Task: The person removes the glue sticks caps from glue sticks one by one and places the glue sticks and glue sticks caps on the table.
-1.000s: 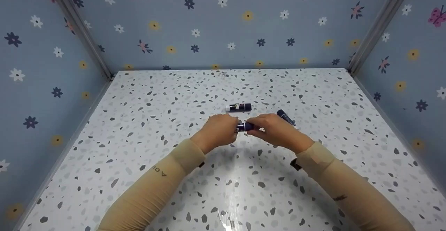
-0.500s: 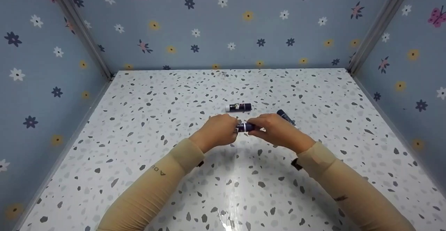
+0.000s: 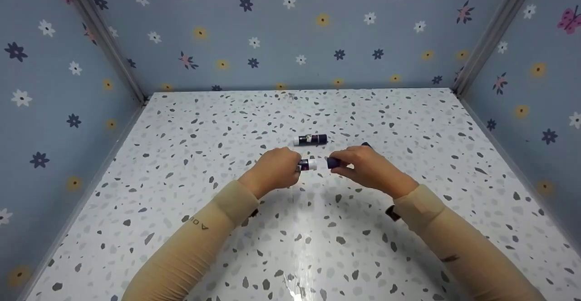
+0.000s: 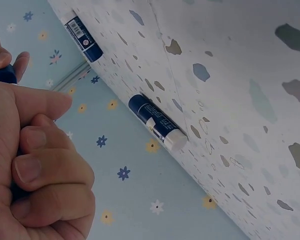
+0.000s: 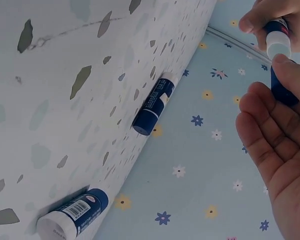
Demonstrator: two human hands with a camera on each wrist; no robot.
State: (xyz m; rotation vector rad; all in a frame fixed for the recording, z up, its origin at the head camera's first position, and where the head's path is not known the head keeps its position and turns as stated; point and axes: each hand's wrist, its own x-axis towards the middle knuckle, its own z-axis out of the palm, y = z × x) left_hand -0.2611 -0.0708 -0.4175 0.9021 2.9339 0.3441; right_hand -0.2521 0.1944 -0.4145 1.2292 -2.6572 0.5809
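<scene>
Left hand (image 3: 273, 168) grips a blue-and-white cylindrical tube (image 3: 309, 164), right hand (image 3: 370, 167) pinches a navy cylindrical cap (image 3: 333, 163), between the bench's side edges (image 3: 492, 144).

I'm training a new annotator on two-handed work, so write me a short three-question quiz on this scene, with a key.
1. True or false: the blue cap is apart from the held glue stick.
2. Which hand holds the blue cap? A) left B) right C) both
3. Fill in: besides the held one, ___ more lie on the speckled tabletop.

Key
1. True: a gap shows between them in the head view.
2. B: the right hand pinches it, while the left hand grips the held glue stick.
3. Two: one glue stick in clear view, and a second glue stick mostly hidden by the right hand in the head view.
</scene>
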